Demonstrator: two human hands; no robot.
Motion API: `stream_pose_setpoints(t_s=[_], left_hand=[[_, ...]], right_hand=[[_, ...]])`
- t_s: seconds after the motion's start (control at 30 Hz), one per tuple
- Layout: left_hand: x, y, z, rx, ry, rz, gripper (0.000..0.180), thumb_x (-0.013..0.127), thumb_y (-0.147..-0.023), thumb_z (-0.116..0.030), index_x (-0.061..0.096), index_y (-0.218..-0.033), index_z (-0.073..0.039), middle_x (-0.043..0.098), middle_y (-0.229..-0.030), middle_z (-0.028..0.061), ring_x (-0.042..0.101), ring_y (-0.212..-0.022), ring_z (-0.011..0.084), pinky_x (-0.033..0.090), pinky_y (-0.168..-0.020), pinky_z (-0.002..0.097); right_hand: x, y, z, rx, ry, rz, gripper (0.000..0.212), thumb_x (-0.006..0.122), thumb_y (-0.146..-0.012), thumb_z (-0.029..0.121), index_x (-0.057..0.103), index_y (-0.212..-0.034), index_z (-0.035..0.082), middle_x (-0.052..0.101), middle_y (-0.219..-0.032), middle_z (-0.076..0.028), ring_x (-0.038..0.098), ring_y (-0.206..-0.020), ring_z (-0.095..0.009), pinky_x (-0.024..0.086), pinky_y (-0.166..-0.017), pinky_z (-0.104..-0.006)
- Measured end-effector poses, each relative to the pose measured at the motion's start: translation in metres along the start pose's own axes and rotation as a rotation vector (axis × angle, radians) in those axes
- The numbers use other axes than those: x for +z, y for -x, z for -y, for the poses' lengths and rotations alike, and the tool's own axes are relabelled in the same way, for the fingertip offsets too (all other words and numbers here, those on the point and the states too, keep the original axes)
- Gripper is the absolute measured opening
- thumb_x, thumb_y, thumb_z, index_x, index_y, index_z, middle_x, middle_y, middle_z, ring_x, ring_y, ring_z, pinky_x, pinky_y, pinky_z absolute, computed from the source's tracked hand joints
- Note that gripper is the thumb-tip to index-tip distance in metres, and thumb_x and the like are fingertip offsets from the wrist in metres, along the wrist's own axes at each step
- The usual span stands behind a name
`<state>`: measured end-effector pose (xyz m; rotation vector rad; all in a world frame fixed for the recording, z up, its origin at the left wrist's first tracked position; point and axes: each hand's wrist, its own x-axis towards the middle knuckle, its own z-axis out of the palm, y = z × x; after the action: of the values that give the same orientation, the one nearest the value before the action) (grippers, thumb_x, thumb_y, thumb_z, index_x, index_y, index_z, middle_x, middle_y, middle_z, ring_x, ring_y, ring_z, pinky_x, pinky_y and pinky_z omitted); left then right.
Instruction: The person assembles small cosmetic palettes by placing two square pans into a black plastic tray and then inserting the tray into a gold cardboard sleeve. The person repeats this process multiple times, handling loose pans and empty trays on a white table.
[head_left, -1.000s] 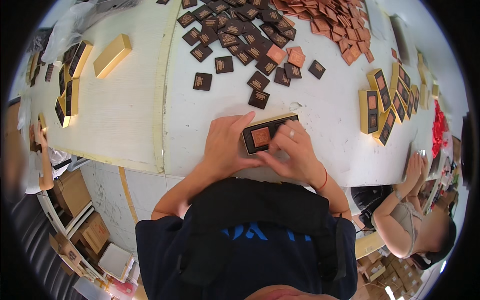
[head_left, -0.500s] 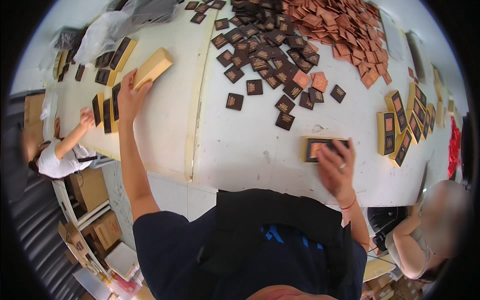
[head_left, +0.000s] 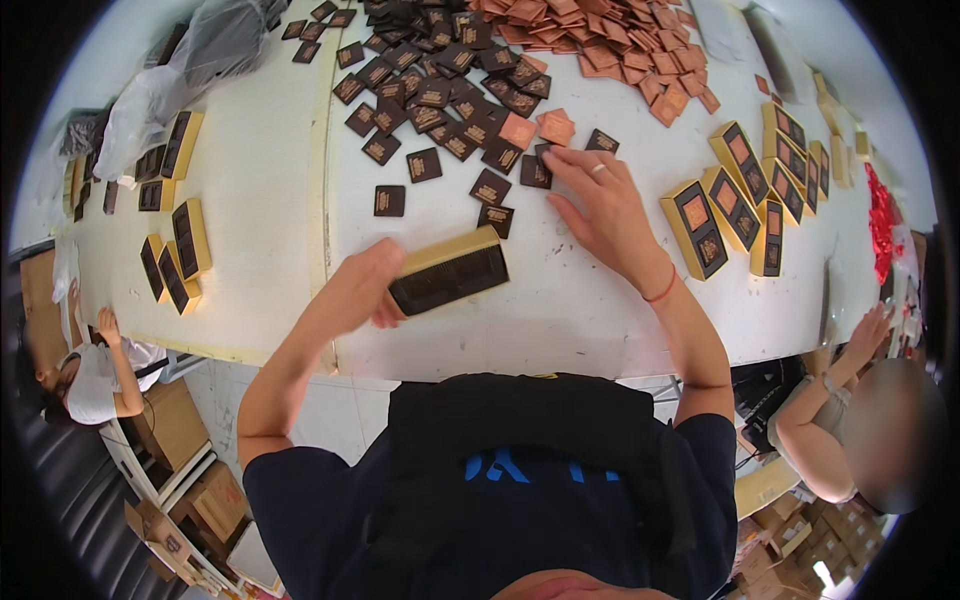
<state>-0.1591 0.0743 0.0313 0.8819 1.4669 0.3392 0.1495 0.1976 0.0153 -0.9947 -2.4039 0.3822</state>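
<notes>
My left hand grips a gold-sided box by its left end. The box is tilted, and its dark inner tray, with no squares visible in it, shows from above. Past the box's right end my right hand reaches over the table, thumb apart from the fingers. Its fingertips touch or hover just over a dark square piece with gold print. More loose dark squares spread out beyond the box, next to a heap of copper-coloured squares.
Several gold boxes holding a copper and a dark square each stand at right. Other gold boxes with dark trays stand at left, near clear plastic wrapping. One person is at the left edge, another at the right.
My left hand has brought the box from the left to the middle, turning its dark tray into view. My right hand has left a filled box, now beside the others at right, for the dark squares.
</notes>
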Motion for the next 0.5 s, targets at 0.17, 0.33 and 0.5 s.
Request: stream_pose_setpoints(t_s=[0.17,0.33,0.5], left_hand=[[0.005,0.028,0.000,0.317,-0.522,-0.376,0.054,0.081,-0.074,-0.028,0.050,-0.113,-0.006,0.056,-0.064,0.0065,0.051,-0.054,0.0182,0.044,-0.058,0.0307],[0.044,0.026,0.021,0.895,-0.507,-0.464,0.080,0.096,-0.055,-0.020,0.050,-0.119,-0.006,0.062,-0.107,0.0137,0.060,-0.093,0.0292,0.049,-0.084,0.0362],[0.063,0.009,0.029,0.954,-0.427,-0.378,0.072,0.089,-0.064,-0.008,0.049,-0.124,-0.006,0.060,-0.123,0.0178,0.058,-0.111,0.0348,0.047,-0.095,0.0417]], right_hand=[[0.005,-0.005,-0.014,0.048,-0.168,0.026,0.040,0.075,-0.077,0.005,0.065,-0.115,0.002,0.062,-0.115,-0.010,0.058,-0.098,-0.030,0.050,-0.085,-0.0377],[0.000,-0.016,-0.019,0.219,-0.299,0.092,0.043,0.075,-0.078,0.005,0.065,-0.120,0.004,0.062,-0.106,-0.011,0.060,-0.089,-0.028,0.052,-0.079,-0.0367],[-0.002,-0.011,-0.028,0.224,-0.223,0.089,0.045,0.072,-0.083,0.005,0.061,-0.127,0.005,0.063,-0.084,-0.008,0.061,-0.074,-0.021,0.052,-0.070,-0.0312]])
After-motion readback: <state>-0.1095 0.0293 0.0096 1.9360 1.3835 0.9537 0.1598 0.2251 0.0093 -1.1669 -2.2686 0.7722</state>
